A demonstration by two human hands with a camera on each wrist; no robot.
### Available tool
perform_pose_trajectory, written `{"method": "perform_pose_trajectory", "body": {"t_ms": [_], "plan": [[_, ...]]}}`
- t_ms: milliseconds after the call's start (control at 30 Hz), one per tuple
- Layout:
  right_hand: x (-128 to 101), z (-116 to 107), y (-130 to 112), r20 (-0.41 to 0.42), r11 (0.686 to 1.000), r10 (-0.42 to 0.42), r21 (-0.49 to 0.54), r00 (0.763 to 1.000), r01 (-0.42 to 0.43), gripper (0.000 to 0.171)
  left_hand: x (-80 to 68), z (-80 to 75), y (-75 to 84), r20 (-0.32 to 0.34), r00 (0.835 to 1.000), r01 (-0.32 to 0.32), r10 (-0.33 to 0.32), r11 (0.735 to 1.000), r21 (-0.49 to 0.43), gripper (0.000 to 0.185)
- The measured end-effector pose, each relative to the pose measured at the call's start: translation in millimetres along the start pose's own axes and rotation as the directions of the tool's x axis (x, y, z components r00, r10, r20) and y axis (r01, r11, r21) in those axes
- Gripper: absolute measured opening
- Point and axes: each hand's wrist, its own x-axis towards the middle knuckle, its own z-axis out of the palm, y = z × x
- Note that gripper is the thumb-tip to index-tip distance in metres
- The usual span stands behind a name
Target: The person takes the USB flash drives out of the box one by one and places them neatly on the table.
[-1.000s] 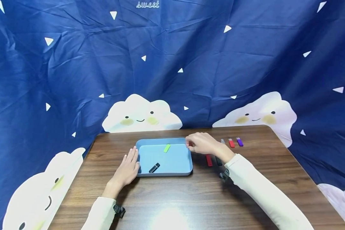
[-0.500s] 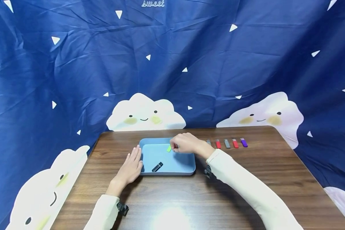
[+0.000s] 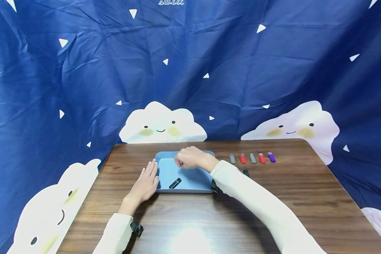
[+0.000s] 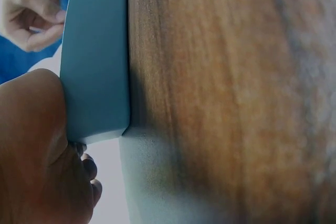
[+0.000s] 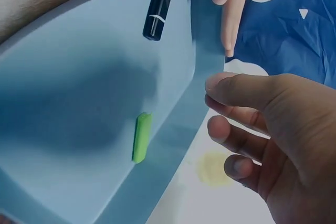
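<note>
Head view shows us the right hand (image 3: 188,158) hovering over the far part of the blue tray (image 3: 190,188), its fingers curled under so that their tips are hidden from this camera. From the right wrist view we see those fingers (image 5: 241,90) loosely bent with nothing between them; the green stick (image 5: 141,136) lies flat on the tray floor below, apart from the hand. That green stick is covered by the hand in the head view, so we cannot place it there. A black stick (image 3: 175,183) rests slantwise in the tray's near part, well clear of both hands.

Our left hand (image 3: 145,182) lies flat on the wooden table (image 3: 273,197), fingers straight, pressed against the tray's left wall. The left wrist view gives only a blurred tray wall (image 4: 94,56) against the palm, so we cannot make out fingertips there.

Beyond the right sleeve, a row of small sticks (image 3: 252,158) in grey, red and purple lies on the table; a dark one (image 3: 246,173) nearer the sleeve is partly cut off by the arm.
</note>
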Motion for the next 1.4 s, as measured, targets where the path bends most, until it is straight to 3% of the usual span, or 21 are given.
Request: {"method": "perform_pose_trajectory", "body": {"t_ms": [400, 667, 1033, 1400], "plan": [[25, 0, -20, 0.096, 0.994, -0.087, -0.054, 0.992, 0.093, 0.022, 1.9, 4.1, -6.5, 0.001, 1.0, 0.004, -0.004, 1.0, 0.021, 0.063], [27, 6, -26, 0.147, 0.988, -0.113, -0.09, 0.983, 0.127, 0.022, 2.6, 4.1, -4.6, 0.016, 1.0, 0.012, -0.013, 1.0, 0.024, 0.063], [23, 14, -30, 0.234, 0.989, -0.09, -0.096, 0.968, 0.115, 0.011, -0.6, -4.1, 4.5, 0.003, 1.0, 0.014, -0.014, 1.0, 0.02, 0.061], [20, 34, -20, 0.251, 0.98, -0.08, -0.158, 0.965, 0.123, 0.021, -0.1, -2.5, 3.7, -0.023, 1.0, -0.01, 0.01, 1.0, 0.016, 0.062]]}}
